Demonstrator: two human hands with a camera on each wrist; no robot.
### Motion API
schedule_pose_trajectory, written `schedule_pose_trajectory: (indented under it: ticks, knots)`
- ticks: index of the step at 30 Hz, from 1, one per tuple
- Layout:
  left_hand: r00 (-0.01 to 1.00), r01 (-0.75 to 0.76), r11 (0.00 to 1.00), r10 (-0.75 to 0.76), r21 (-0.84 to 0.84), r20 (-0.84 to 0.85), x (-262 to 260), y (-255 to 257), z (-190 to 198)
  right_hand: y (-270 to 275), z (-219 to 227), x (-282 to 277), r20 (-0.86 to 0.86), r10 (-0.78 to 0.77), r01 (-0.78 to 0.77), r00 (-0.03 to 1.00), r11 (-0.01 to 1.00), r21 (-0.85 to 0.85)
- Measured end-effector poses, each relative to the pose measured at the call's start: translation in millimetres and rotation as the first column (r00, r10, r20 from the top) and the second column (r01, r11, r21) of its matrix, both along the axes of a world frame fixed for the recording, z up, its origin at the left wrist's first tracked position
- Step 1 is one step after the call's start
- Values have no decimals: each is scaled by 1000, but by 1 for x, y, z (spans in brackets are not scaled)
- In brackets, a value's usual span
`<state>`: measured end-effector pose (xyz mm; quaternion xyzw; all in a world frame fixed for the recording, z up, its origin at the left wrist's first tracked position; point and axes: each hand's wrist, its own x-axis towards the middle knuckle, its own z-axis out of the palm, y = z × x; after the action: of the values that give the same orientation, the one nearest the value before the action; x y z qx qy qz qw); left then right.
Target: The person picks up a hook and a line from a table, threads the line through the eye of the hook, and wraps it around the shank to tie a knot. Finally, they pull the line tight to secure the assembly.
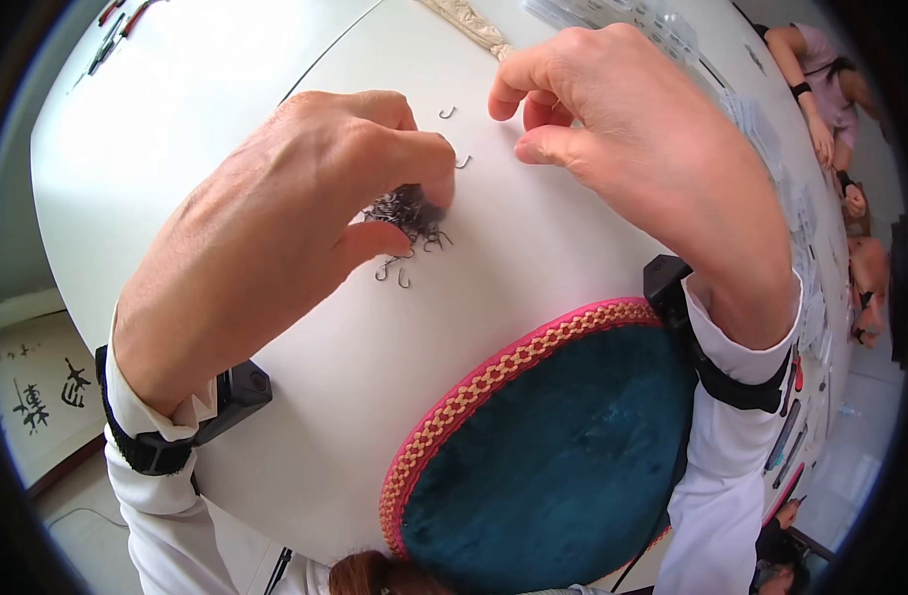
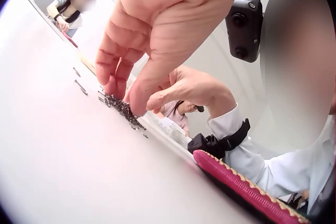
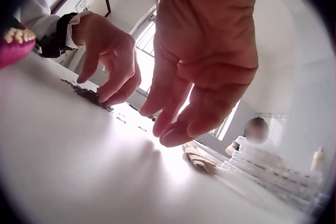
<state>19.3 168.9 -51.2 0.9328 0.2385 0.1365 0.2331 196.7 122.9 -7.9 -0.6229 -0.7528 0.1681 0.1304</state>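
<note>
A small heap of dark metal hooks [image 1: 406,210] lies on the white table [image 1: 315,416], with a few J-shaped ones at its near edge. My left hand [image 1: 295,183] reaches down over it, thumb on the near side and fingers on the far side. In the left wrist view, its fingertips [image 2: 137,107] are right at the hooks, with thumb and fingers spread apart. Two single hooks, one of them farther out [image 1: 447,113], lie beyond the heap. To the right, my right hand [image 1: 642,134] hovers over the table with loosely bent fingers and nothing visible in them.
A teal cushion [image 1: 553,446] with a braided pink rim is at the near edge. Beyond the hands lie a tan cloth [image 1: 474,28] and clear plastic boxes [image 1: 622,14]. Hand tools [image 1: 109,42] are at far left, more along the right edge. Other people sit around.
</note>
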Motion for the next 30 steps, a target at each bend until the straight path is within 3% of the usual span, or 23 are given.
schedule_pose_trajectory:
  ticks: [16,18,19,22,24,27,30]
  knots:
    - [993,-106,994,105,-10,-47,1,9,7,1,-12,4,23,41,-41,999,999,0]
    - [988,-141,990,139,-20,-70,0,10,11,8,-42,23,-13,164,-153,986,945,288]
    - [989,-141,989,139,-36,-57,-1,10,10,8,-45,27,-9,167,-157,986,943,294]
    - [986,-165,982,162,-90,-34,-3,11,8,6,-40,23,-32,136,-124,990,962,242]
    - [990,-132,985,136,-107,31,-3,12,6,5,-37,20,76,78,-91,994,978,186]
    - [987,-161,976,163,-145,6,-2,10,8,6,-40,20,26,73,-77,997,982,173]
    - [993,-105,987,112,-121,45,-4,11,8,5,-38,21,71,47,-59,996,984,169]
